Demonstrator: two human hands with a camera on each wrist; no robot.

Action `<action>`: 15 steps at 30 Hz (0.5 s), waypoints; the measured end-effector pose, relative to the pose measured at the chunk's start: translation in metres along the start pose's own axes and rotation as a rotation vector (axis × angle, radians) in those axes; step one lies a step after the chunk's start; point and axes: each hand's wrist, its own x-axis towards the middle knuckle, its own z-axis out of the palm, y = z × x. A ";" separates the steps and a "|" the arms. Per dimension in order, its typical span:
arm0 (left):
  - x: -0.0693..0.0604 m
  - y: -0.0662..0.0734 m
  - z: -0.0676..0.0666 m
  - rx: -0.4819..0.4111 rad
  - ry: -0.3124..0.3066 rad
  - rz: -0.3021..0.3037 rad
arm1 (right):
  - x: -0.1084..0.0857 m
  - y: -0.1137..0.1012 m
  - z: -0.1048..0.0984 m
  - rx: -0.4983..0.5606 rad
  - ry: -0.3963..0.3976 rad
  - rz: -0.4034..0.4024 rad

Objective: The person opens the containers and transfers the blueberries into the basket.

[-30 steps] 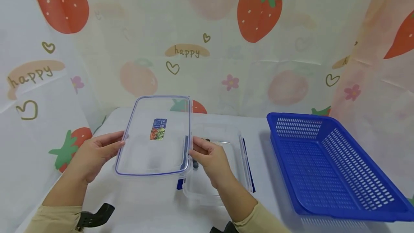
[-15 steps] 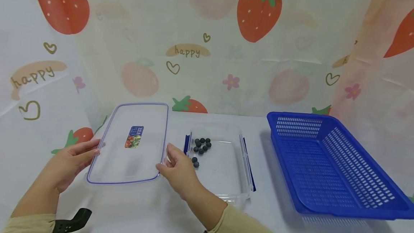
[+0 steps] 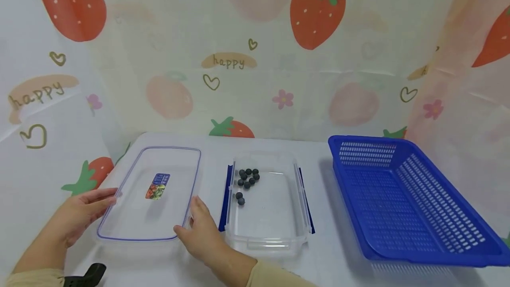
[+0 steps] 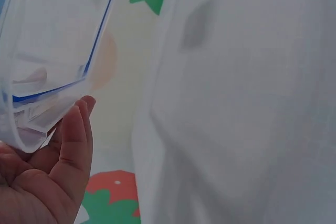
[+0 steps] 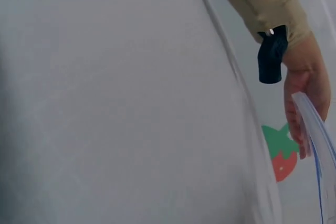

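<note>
Both hands hold a clear plastic lid [image 3: 137,209] with a blue seal line and a small printed label, over the table's left part. My left hand [image 3: 81,214] grips its left edge; the left wrist view has these fingers [image 4: 73,140] curled at a corner. My right hand [image 3: 201,231] pinches the right edge, thumb toward me. Right of it stands a clear food box [image 3: 275,242] with blue side clips folded out. Several round dark berries, like blueberries [image 3: 247,184], lie along its left side. The right wrist view shows the lid's edge [image 5: 317,129] and the left hand across from it.
A blue slotted basket [image 3: 418,216] stands at the right, beyond the box. White cloth covers the table [image 3: 311,265]. A strawberry-print curtain [image 3: 279,74] hangs behind and along the sides. A black bracket [image 3: 85,276] sticks out at the left wrist.
Both hands have carried the lid left and down, from partly in front of the box to over the table's left part. The box and its berries now show fully.
</note>
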 end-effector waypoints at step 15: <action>0.024 -0.031 0.015 0.298 0.003 -0.104 | 0.026 0.032 0.010 -0.248 0.049 -0.002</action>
